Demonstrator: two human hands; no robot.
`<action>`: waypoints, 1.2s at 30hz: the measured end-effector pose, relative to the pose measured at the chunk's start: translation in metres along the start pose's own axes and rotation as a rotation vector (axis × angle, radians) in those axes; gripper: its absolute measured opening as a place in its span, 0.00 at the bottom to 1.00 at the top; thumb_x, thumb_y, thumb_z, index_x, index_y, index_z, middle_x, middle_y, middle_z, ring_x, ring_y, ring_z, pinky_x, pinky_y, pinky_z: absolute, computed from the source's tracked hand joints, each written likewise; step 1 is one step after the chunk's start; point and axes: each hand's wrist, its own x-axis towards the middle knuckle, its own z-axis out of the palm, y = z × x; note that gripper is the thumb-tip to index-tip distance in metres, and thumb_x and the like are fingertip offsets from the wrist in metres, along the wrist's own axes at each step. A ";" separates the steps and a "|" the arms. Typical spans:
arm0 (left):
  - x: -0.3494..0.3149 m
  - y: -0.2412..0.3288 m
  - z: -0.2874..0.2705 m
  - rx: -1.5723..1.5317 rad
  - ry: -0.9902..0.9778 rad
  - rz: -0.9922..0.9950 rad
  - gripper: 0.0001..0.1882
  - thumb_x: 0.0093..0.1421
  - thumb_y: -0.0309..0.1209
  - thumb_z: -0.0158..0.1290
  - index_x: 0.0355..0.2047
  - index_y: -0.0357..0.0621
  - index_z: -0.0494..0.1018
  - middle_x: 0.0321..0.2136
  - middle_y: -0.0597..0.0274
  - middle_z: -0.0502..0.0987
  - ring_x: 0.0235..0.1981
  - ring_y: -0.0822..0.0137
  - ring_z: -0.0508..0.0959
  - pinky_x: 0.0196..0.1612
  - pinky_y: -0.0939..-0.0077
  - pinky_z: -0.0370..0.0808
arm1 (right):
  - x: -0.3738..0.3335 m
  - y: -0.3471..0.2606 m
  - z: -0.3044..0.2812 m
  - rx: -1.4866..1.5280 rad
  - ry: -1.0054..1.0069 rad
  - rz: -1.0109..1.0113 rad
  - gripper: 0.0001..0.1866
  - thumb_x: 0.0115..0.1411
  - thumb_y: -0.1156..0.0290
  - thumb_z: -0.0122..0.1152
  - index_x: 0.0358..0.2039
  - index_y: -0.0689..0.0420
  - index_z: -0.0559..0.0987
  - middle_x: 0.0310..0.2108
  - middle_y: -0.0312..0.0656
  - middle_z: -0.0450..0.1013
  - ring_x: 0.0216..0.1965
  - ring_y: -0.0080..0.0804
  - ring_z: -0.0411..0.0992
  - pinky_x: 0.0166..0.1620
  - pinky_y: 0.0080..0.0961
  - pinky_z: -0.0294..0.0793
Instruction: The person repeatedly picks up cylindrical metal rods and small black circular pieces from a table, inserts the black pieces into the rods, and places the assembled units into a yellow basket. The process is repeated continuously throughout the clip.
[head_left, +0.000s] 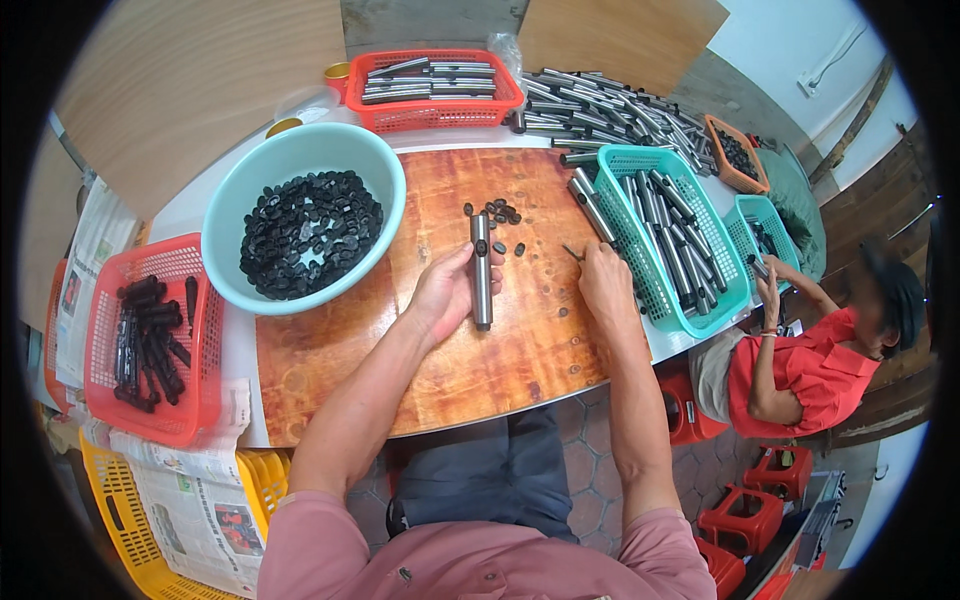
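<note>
My left hand (443, 290) is closed around a silver metal tube (482, 285) with dark ends, which looks like a flashlight body. The tube stands nearly lengthwise to me over the wooden board, with a black oval piece set in its upper part. Just beyond it lies a small cluster of black oval rubber pieces (503, 211), like button caps. To the right, my right hand (606, 287) is closed on a thin dark tool (573, 253), whose tip pokes out to the left; its kind is hidden by my fingers. The tool is apart from the tube.
A pale blue basin (390, 235) of black pieces stands at left, beside a red basket (205, 370) of black parts. Green (735, 297) and red (510, 112) baskets hold metal tubes. More tubes (620, 115) are piled behind. A co-worker (800, 370) sits at right, hands on a part.
</note>
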 end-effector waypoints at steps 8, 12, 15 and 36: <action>-0.002 0.003 0.001 0.023 0.018 0.029 0.23 0.76 0.39 0.47 0.63 0.36 0.67 0.42 0.57 0.77 0.41 0.64 0.77 0.49 0.65 0.78 | 0.042 -0.066 -0.009 0.399 0.052 -0.109 0.10 0.61 0.72 0.62 0.43 0.58 0.82 0.40 0.53 0.79 0.41 0.56 0.79 0.45 0.49 0.79; 0.001 0.001 0.001 0.013 -0.004 0.027 0.25 0.75 0.41 0.49 0.64 0.37 0.66 0.41 0.57 0.77 0.41 0.64 0.77 0.49 0.66 0.77 | 0.068 -0.089 0.008 0.464 0.144 -0.104 0.11 0.58 0.72 0.65 0.42 0.58 0.83 0.40 0.51 0.80 0.47 0.54 0.78 0.50 0.47 0.77; 0.000 0.003 0.005 -0.002 0.005 0.020 0.25 0.74 0.41 0.49 0.64 0.37 0.66 0.41 0.57 0.77 0.41 0.64 0.77 0.49 0.65 0.77 | 0.079 -0.087 0.026 0.441 0.080 -0.171 0.10 0.57 0.73 0.66 0.40 0.58 0.85 0.39 0.49 0.81 0.49 0.52 0.77 0.52 0.46 0.76; 0.000 0.003 0.004 0.024 0.011 0.025 0.21 0.75 0.39 0.50 0.60 0.38 0.70 0.41 0.58 0.78 0.41 0.65 0.79 0.48 0.65 0.78 | -0.005 -0.053 -0.018 0.744 -0.142 0.037 0.11 0.58 0.74 0.71 0.40 0.64 0.84 0.36 0.48 0.78 0.37 0.40 0.79 0.42 0.36 0.77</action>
